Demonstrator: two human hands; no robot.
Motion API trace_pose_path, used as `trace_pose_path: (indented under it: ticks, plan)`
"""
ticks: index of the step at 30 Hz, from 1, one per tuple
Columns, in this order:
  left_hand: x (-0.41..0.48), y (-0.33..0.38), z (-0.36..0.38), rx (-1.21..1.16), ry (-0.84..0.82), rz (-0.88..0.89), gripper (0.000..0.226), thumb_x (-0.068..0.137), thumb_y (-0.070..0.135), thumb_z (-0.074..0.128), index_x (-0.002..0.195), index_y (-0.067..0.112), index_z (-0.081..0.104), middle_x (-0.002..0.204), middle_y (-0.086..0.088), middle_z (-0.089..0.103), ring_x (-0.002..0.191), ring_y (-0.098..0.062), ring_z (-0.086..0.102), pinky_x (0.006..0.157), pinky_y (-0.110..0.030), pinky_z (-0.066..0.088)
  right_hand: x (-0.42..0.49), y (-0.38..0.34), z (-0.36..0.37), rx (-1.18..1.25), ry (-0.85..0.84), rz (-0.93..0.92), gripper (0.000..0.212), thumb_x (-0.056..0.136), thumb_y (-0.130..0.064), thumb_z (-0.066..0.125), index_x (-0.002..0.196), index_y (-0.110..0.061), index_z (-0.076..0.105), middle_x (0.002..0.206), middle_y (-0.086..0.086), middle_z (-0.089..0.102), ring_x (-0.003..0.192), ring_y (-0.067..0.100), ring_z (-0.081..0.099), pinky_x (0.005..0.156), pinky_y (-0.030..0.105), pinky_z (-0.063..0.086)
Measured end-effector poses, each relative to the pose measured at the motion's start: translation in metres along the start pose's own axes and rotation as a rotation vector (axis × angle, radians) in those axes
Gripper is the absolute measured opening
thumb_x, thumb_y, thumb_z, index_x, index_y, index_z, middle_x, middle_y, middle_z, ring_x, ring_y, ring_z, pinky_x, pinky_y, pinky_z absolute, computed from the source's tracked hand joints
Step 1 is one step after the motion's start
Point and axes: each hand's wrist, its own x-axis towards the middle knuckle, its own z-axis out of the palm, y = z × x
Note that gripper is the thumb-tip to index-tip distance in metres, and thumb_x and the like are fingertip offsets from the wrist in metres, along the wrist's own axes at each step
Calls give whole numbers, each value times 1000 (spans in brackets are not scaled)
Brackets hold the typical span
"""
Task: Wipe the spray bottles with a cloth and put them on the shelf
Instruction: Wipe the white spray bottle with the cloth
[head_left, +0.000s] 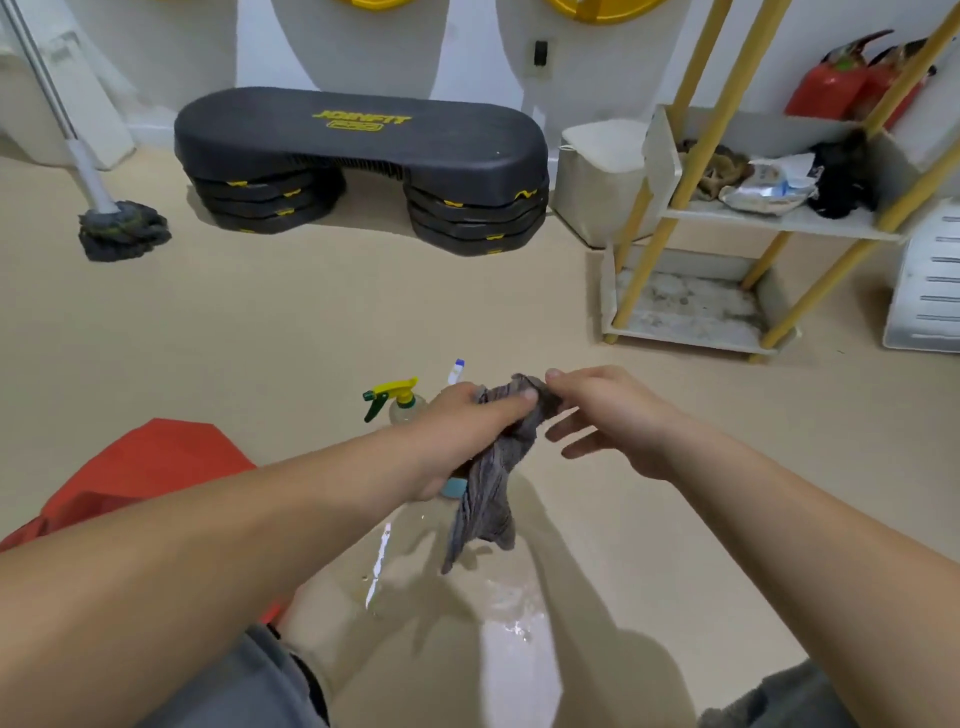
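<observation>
Now I have my left hand curled round the grey cloth while my right hand pinches its top, other fingers loose, probably regathering it to wipe the spray bottle standing just behind, well apart from the shelf.

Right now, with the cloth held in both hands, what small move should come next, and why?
Probably lower the cloth onto the yellow-trigger spray bottle and start wiping: the left hand grips the cloth, the right hand pinches its top, and that bottle stands behind them, off the shelf.
</observation>
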Motion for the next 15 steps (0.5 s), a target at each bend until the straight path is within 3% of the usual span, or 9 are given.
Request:
trace_pose_path:
  ticks: [2,4,7,11,15]
  plan:
    - [4,-8,-2,79,-87,-46,46,82,42,85,112,13,67,101,-8,77,91,-24,76,91,-42,62,2,4,6,30,-57,25,27,105,-31,54,121,-16,68,117,9,72,89,25,72,79,42,61]
    - [7,-21,-2,181,-129,-79,21,96,29,72,105,10,67,92,-8,70,80,-22,69,80,-33,58,4,9,12,41,-76,55,29,106,-27,52,134,-28,58,118,6,73,97,27,75,83,44,62]
    - [16,-36,-3,204,-77,-100,22,105,28,57,106,10,70,94,-10,69,80,-24,66,73,-31,55,13,10,24,-89,-66,95,34,106,-28,50,139,-33,49,112,8,75,97,28,76,85,46,62]
    - [28,-45,-7,195,-46,-113,21,106,33,54,103,19,69,110,-15,73,102,-31,72,87,-38,58,51,10,41,-354,-56,152,28,104,-31,48,121,-14,62,92,9,73,76,23,68,70,33,52]
    - [43,-60,-19,286,-53,-143,23,109,26,45,112,11,62,118,-16,66,105,-27,62,98,-40,54,88,34,73,-268,60,141,32,99,-24,52,103,3,67,82,12,71,64,25,64,61,32,45]
